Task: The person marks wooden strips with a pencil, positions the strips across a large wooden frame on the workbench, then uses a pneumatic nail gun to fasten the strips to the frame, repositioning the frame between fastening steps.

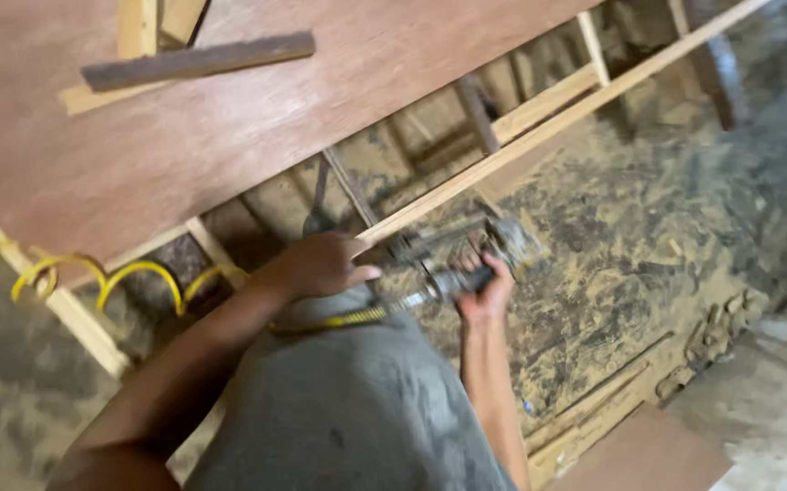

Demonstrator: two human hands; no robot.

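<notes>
My right hand [484, 289] grips the handle of a metal nail gun [466, 247], held just under a long pale wooden strip [539, 132]. My left hand [321, 264] rests on the near end of that strip, fingers curled around it. A coiled yellow air hose [139, 277] runs from the tool across my grey-clad leg to the left. The strip lies along the edge of a large reddish plywood sheet [230, 118] on a timber frame. The picture is motion-blurred.
A dark wooden batten [198, 62] lies on top of the plywood. Frame members and ladder-like rails [480, 114] sit under the sheet. The floor [648, 245] is covered in sawdust, with small wood offcuts [712, 336] and a plywood piece [648, 455] at lower right.
</notes>
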